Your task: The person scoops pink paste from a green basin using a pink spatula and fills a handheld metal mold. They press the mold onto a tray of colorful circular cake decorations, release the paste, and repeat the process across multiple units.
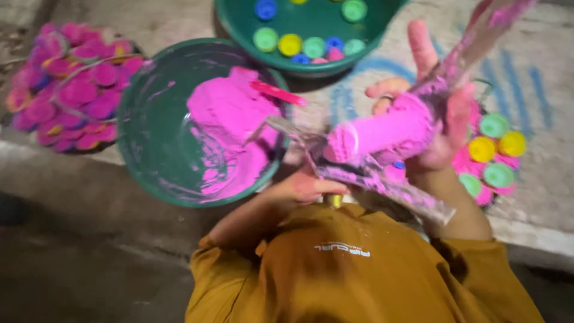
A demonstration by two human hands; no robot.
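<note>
My right hand (439, 128) grips a thick tube (382, 133) caked in pink powder, with the index finger sticking up. A crumpled clear plastic wrapper (382, 185), dusted pink, hangs around and under the tube. My left hand (302, 188) pinches the wrapper's lower edge just above my orange shirt (359, 275). A small yellow cap (333, 201) shows beside its fingers. Just left of the hands sits a green bowl (152, 131) holding a heap of pink powder (230, 119) with a pink scoop (278, 94) stuck in it.
A green basin (239, 27) at the top holds several loose coloured caps (290, 44). At the far left lies a pile of pink-filled packets (66, 90). A cluster of capped pink containers (493, 158) stands at the right on a pale floor with blue marks.
</note>
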